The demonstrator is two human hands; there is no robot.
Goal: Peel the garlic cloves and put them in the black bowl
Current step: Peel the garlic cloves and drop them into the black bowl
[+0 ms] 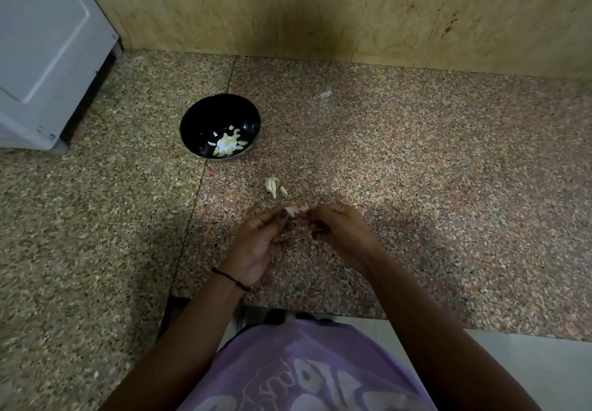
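Both hands met over the near middle of the speckled counter (416, 160). The left hand (261, 241) pinched a garlic clove (293, 210) at its fingertips, and the right hand (339, 231), fingers curled, gripped the same clove from the right. Just beyond lay a few unpeeled cloves (275, 186) on the counter. The black bowl (205, 122) stood farther off to the left, with peeled cloves (228, 145) in its bottom.
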